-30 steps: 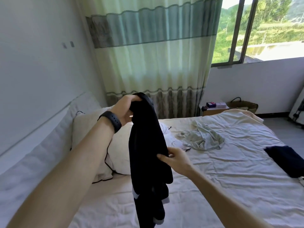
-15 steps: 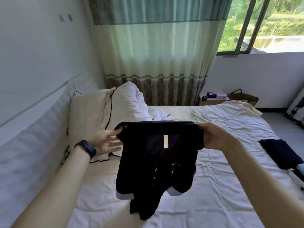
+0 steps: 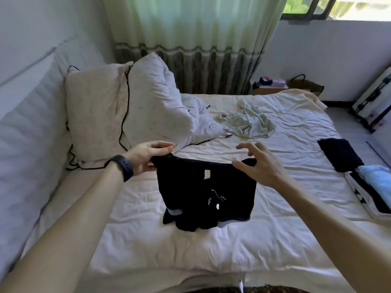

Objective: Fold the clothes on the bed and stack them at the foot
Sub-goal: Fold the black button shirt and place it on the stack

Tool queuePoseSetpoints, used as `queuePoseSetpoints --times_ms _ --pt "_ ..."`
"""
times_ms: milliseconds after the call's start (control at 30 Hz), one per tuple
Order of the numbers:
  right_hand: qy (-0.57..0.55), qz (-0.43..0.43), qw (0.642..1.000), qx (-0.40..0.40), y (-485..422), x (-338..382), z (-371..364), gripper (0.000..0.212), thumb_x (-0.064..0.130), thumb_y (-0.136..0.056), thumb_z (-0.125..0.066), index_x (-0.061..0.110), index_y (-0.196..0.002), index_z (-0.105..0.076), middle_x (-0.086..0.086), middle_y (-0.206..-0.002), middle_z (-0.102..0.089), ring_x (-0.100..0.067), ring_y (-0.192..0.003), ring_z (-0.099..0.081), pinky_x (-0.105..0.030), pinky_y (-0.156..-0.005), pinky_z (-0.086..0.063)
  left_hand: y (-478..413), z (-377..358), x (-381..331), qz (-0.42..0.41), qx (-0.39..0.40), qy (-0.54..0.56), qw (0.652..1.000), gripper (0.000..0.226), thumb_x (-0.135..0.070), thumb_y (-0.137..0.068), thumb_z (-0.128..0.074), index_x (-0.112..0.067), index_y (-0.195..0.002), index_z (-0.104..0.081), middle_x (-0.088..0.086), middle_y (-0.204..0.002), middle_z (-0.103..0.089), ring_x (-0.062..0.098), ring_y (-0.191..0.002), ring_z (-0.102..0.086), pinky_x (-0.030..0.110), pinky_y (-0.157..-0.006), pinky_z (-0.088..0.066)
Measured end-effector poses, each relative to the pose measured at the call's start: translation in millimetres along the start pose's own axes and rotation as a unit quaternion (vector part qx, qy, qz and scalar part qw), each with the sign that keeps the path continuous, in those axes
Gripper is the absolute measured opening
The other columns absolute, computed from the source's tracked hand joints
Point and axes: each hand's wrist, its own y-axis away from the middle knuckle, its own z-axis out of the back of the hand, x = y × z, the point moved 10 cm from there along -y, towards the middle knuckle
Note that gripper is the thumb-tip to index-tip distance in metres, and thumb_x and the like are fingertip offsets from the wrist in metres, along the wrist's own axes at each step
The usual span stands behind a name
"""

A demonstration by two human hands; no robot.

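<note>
Here we are at the bed (image 3: 211,246), and the black garment (image 3: 203,191) lies spread on the white sheet in the middle, straight in front of the person. Its top edge is lifted a little and its lower part is bunched on the sheet. A small white tag (image 3: 207,174) shows near that top edge.

The left hand (image 3: 146,155), a dark wristband (image 3: 123,167) on its wrist, is pinching the garment's top left corner between thumb and fingers. The right hand (image 3: 260,163) is at the top right corner, fingers splayed and bent, gripping nothing, so it looks released. I can't tell whether the thumb touches the cloth.

Two pillows (image 3: 95,111) lean just beyond the left hand. Further up the bed a grey-green garment (image 3: 247,121) lies crumpled. Well apart, toward the bed's right edge, sits a folded dark piece (image 3: 338,154), and beside it a light blue folded item (image 3: 376,178) lies on top of something black and white (image 3: 359,193).
</note>
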Motion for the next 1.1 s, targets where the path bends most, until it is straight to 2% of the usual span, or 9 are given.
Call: queuePoseSetpoints --times_ms 100,267,467,600,733,867,933,1000,1100 --pt "0.091 0.084 0.992 -0.023 11.5 18.3 2.8 0.062 0.081 -0.078 -0.056 0.051 -0.133 -0.048 0.008 -0.119 -0.039 -0.018 -0.082 -0.058 -0.032 -0.066 -0.045 -0.3 1.7 -6.0 -0.022 0.017 -0.173 0.985 0.037 -0.039 -0.060 -0.091 -0.029 -0.094 -0.080 -0.011 -0.087 -0.075 0.001 -0.079 -0.069 0.016 -0.066 -0.053" --pt "0.160 0.161 0.972 -0.054 21.0 39.8 -9.6 0.051 0.066 -0.094 -0.044 0.025 -0.102 -0.074 0.000 -0.105 -0.054 -0.027 -0.076 -0.063 -0.031 -0.056 -0.043 -4.7 22.6 -38.3 -0.101 -0.113 -0.470 0.870 0.024 -0.046 -0.083 -0.077 -0.022 -0.080 -0.075 -0.005 -0.074 -0.070 0.016 -0.077 -0.065 0.016 -0.055 -0.039" --pt "0.244 0.062 0.967 -0.048 -7.7 42.0 11.5 0.033 0.040 -0.105 -0.048 0.016 -0.107 -0.071 -0.002 -0.120 -0.062 -0.032 -0.115 -0.055 -0.043 -0.087 -0.047 29.8 34.1 -98.5 -0.229 -0.271 -0.560 0.748 0.031 -0.049 -0.097 -0.056 -0.025 -0.101 -0.075 0.005 -0.100 -0.055 0.035 -0.099 -0.058 0.039 -0.078 -0.049" --pt "0.020 -0.073 0.997 -0.013 -30.8 41.5 37.8 0.033 0.032 -0.107 -0.046 0.022 -0.079 -0.061 0.001 -0.083 -0.063 -0.029 -0.085 -0.062 -0.036 -0.069 -0.045 39.4 62.1 -139.9 -0.283 -0.270 -0.360 0.847 0.048 -0.058 -0.092 -0.051 -0.014 -0.082 -0.065 0.005 -0.076 -0.063 0.030 -0.076 -0.062 0.043 -0.066 -0.048" --pt "-0.415 -0.201 0.886 -0.044 -21.6 45.7 11.0 0.025 0.038 -0.109 -0.041 0.039 -0.093 -0.061 0.006 -0.094 -0.067 -0.014 -0.081 -0.067 -0.036 -0.076 -0.052 23.7 57.7 -124.9 -0.236 -0.208 -0.235 0.920 0.036 -0.044 -0.102 -0.052 -0.012 -0.099 -0.070 0.005 -0.088 -0.071 0.026 -0.090 -0.066 0.043 -0.085 -0.050" --pt "-0.226 -0.101 0.958 -0.144 -16.7 41.4 33.0 0.024 0.035 -0.109 -0.042 0.031 -0.090 -0.056 0.011 -0.086 -0.062 -0.003 -0.078 -0.057 -0.019 -0.068 -0.042 29.0 80.5 -111.7 -0.235 -0.224 -0.257 0.910 0.036 -0.052 -0.099 -0.053 -0.020 -0.084 -0.063 -0.011 -0.071 -0.062 0.016 -0.076 -0.058 0.033 -0.072 -0.043" --pt "-0.098 -0.043 0.981 -0.162 -13.3 43.5 48.4 0.021 0.036 -0.107 -0.046 0.029 -0.090 -0.057 0.016 -0.074 -0.057 -0.004 -0.066 -0.055 -0.026 -0.060 -0.036 37.7 83.4 -116.4 -0.252 -0.226 -0.396 0.854 0.038 -0.061 -0.094 -0.054 -0.027 -0.083 -0.065 -0.011 -0.074 -0.065 0.012 -0.074 -0.059 0.031 -0.072 -0.044" --pt "0.032 0.030 0.980 -0.195 -8.3 52.2 68.0 0.024 0.031 -0.105 -0.052 0.017 -0.088 -0.062 0.008 -0.064 -0.059 -0.020 -0.059 -0.059 -0.033 -0.056 -0.037 49.4 82.5 -120.9 -0.267 -0.219 -0.502 0.793 0.048 -0.074 -0.086 -0.051 -0.030 -0.076 -0.066 -0.011 -0.069 -0.066 0.010 -0.069 -0.060 0.030 -0.068 -0.047" --pt "0.098 -0.002 0.973 -0.208 -4.9 43.5 97.5 0.039 0.035 -0.106 -0.050 0.011 -0.079 -0.064 -0.009 -0.068 -0.064 -0.032 -0.064 -0.061 -0.037 -0.061 -0.042 61.9 111.2 -109.7 -0.229 -0.220 -0.498 0.807 0.064 -0.082 -0.077 -0.042 -0.026 -0.055 -0.064 -0.013 -0.052 -0.060 0.008 -0.059 -0.059 0.028 -0.058 -0.039"
